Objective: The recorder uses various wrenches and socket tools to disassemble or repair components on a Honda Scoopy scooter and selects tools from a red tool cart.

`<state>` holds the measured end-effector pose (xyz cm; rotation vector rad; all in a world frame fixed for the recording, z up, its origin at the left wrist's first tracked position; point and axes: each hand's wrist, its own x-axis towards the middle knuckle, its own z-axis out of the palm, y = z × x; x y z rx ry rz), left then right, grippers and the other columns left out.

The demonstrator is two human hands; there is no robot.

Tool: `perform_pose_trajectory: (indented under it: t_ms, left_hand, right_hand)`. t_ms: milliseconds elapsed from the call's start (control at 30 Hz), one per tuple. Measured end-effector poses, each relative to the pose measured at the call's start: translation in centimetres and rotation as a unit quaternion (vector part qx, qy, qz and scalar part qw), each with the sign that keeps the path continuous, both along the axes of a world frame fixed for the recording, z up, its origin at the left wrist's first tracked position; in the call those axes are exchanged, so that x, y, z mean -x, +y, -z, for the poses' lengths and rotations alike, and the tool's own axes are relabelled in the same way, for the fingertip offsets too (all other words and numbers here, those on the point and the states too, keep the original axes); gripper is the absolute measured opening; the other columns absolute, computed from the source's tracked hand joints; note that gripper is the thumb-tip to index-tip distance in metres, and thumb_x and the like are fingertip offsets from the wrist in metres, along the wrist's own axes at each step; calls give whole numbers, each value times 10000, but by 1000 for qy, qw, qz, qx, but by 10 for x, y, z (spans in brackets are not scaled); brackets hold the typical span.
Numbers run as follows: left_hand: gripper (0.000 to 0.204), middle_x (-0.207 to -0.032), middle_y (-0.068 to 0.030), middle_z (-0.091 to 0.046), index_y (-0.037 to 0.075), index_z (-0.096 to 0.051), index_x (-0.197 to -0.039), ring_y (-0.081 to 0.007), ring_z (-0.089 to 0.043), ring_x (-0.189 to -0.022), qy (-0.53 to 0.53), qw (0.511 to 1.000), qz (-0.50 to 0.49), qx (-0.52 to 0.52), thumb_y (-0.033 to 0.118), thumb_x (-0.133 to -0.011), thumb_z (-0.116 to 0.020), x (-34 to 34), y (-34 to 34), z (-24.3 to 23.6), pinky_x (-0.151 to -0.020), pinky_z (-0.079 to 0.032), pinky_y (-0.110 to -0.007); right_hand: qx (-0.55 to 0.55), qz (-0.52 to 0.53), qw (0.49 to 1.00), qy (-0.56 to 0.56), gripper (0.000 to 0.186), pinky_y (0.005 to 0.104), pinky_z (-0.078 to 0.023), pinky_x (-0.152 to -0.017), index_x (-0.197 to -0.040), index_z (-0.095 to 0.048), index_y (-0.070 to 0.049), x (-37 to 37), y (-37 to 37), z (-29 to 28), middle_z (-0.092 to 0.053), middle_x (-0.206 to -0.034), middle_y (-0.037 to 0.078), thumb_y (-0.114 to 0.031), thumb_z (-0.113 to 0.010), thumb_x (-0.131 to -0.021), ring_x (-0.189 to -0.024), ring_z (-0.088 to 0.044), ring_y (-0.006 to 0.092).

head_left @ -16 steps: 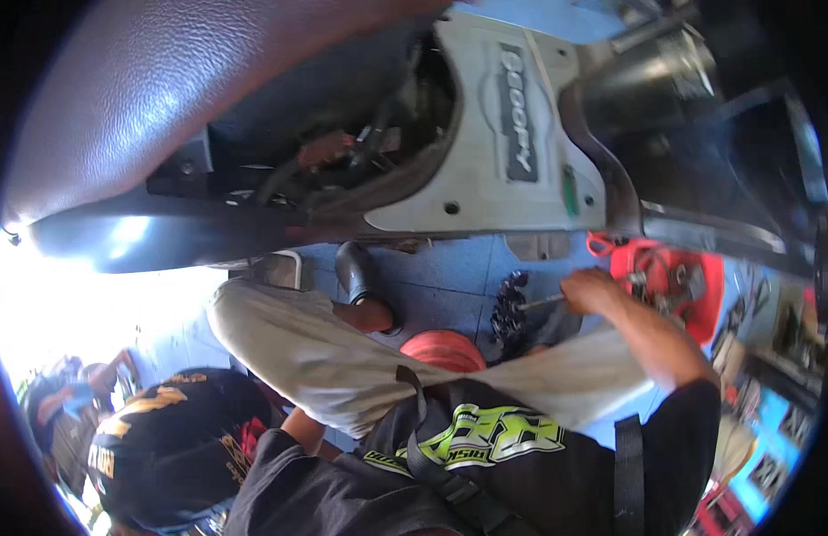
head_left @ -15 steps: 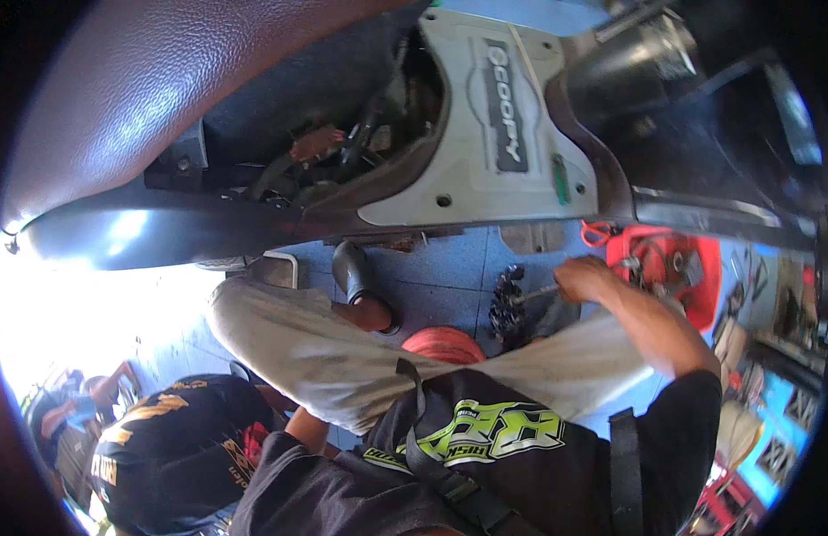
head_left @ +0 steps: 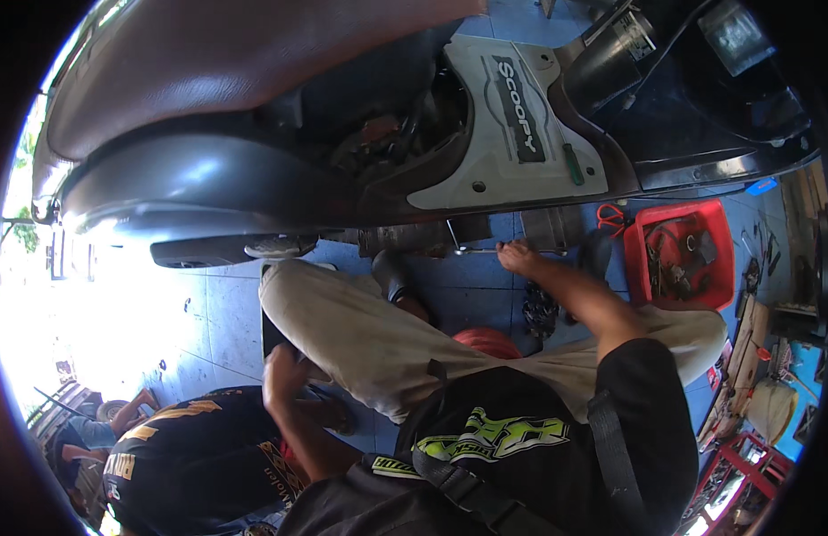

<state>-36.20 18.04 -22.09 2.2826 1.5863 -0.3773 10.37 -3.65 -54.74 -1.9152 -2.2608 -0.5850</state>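
Note:
My right hand [head_left: 517, 256] grips a long silver wrench [head_left: 479, 251], held crosswise below the edge of a scooter [head_left: 190, 186]. A dark bundle [head_left: 541, 314] lies below that hand, near my leg. My left hand [head_left: 280, 373] is curled beside my left knee; what it holds, if anything, is hidden. A green-handled screwdriver [head_left: 572, 163] lies on the scooter's pale footboard [head_left: 485, 170]. Left of the footboard an opening [head_left: 382, 134] in the body shows dark parts.
A red bin [head_left: 639, 277] with metal parts stands at the right, near scattered hand tools [head_left: 758, 255] and wooden boards [head_left: 752, 344]. A red round seat [head_left: 485, 341] is under me. A co-worker in black [head_left: 186, 460] is close at lower left, another person [head_left: 88, 456] beyond.
My right hand has moved up and left with the metal tool, away from the dark bundle. My left hand has come into view by my knee. The view has shifted.

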Motion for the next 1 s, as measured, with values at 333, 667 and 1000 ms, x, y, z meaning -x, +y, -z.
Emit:
perform_pose_trajectory:
  t_ms: [333, 667, 1000]
  left_hand:
    - [336, -913, -176, -655, -3, -631, -1074, -276, -648, -853, -269, 953, 119, 66, 125, -763, -644, -193, -36, -161, -776, -487, -336]
    - [318, -892, -155, -638, 18, -599, -1052, -324, -637, -837, -244, 937, 248, 24, 114, -757, -670, -299, -27, -137, -738, -500, -385]
    - [304, -879, -130, -636, -23, -566, -1040, -195, -644, -791, -555, 829, 7, 62, 54, -764, -668, -316, -43, -61, -697, -510, -312]
  right_hand:
    - [293, -11, 944, 153, 154, 374, -474, -519, -685, -612, -119, 36, 46, -58, -619, -650, 41, -230, -560, -779, -633, -617, 159]
    - [447, -199, 785, 380, 354, 412, -494, -747, -935, -634, 7, -47, 128, -399, -653, -834, 181, -297, -654, -753, -832, -639, 329]
    - [345, -179, 784, 484, 318, 422, -489, -712, -919, -645, 25, -88, 144, -420, -655, -825, 194, -210, -683, -708, -782, -644, 338]
